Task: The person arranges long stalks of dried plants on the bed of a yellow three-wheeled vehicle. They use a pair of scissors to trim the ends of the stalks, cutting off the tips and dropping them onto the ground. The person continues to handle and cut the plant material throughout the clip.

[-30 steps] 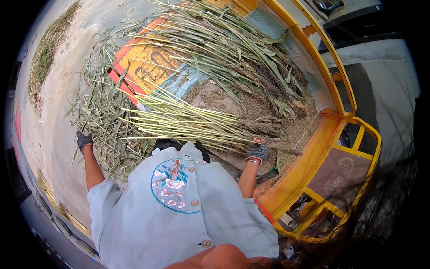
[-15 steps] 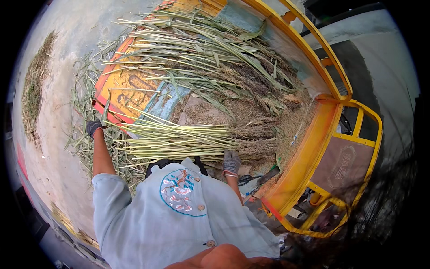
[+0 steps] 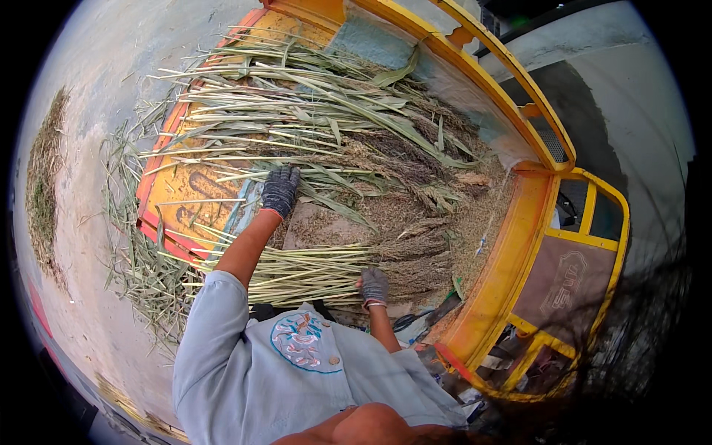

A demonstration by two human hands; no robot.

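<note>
Since before, left hand [image 3: 280, 190] reached onto piled stalks [image 3: 311, 141]; right hand [image 3: 374, 285] (gloved) seemingly grips the bundle [image 3: 311, 268] beneath.

Both hands wearing dark knit cloth gloves — left hand [image 3: 280, 190], right hand [image 3: 374, 285]. Stalks [image 3: 311, 271] looking dry, fibrous, matt. Hopper tray [image 3: 185, 194] showing painted metal, orange coat scuffed and dusty. Yellow frame [image 3: 512, 252] — painted metal, semi-gloss. Shirt [image 3: 245, 371] reading as smooth woven cloth.
</note>
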